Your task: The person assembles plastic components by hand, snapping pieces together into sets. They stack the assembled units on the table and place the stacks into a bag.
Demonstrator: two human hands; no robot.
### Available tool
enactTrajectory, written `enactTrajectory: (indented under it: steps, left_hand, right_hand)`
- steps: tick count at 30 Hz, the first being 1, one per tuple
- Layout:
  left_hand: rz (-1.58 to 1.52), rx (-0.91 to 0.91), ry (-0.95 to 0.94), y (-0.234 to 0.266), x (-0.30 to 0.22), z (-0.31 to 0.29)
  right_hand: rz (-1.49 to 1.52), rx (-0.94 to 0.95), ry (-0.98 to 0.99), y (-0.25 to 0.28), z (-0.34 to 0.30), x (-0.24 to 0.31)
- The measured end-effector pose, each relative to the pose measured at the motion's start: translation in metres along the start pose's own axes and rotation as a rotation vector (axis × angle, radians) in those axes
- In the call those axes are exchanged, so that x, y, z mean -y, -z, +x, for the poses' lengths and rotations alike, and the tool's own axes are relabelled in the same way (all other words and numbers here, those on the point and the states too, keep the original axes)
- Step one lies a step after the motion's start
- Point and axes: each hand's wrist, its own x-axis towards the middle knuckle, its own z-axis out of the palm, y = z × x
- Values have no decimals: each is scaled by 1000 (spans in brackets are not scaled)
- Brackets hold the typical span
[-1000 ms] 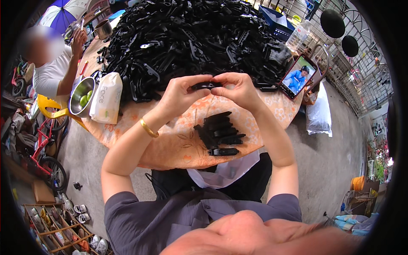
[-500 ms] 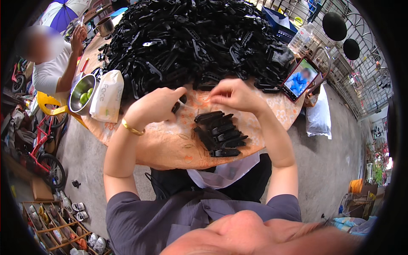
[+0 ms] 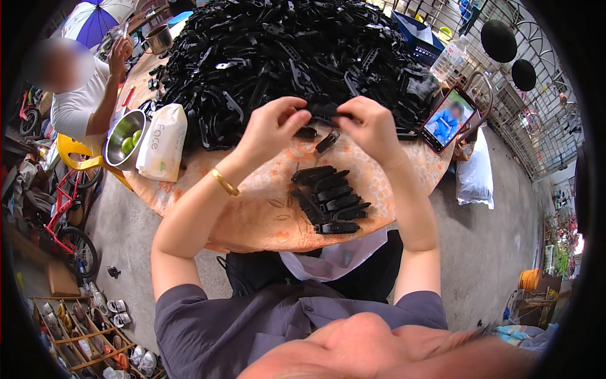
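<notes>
Black plastic pieces form a big heap (image 3: 284,57) across the upper centre of the frame, its top cut off by the upper edge and its single parts hard to pick out, dark against dark. Just below it, near the middle, the left hand (image 3: 273,128) has its thumb and forefinger bent close together; whether anything is pinched there I cannot tell, since the tips meet the dark background. Facing it, the right hand (image 3: 372,129) has curled fingers turned toward the heap, mostly hidden behind its own back, and I cannot tell whether they grasp a piece. Between the two hands shows a small black piece (image 3: 327,142), its upper end close to the right fingertips; touching or apart is unclear. Lower in the centre, a cluster of black pieces (image 3: 331,197) lies on the orange flowered cloth (image 3: 252,215), the pieces partly covering one another. At the left, a pale packet (image 3: 163,142) overlaps the side of a metal bowl (image 3: 117,158) with green fruit (image 3: 131,143). At the upper left, a seated person (image 3: 79,98) has a blurred head, and the umbrella (image 3: 98,22) behind is cut off.
</notes>
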Motion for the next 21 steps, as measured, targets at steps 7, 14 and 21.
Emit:
enactTrajectory:
  steps: [7,14,21]
  left_hand:
    - [-250,504,376,17,-1,0]
    - [-272,215,365,16,7,2]
    - [-229,24,217,-4,-4,-5]
  right_hand:
    - [48,22,625,-20,-7,13]
    - [60,444,283,-14,-5,-5]
    - [914,275,-102,-15,-6,5]
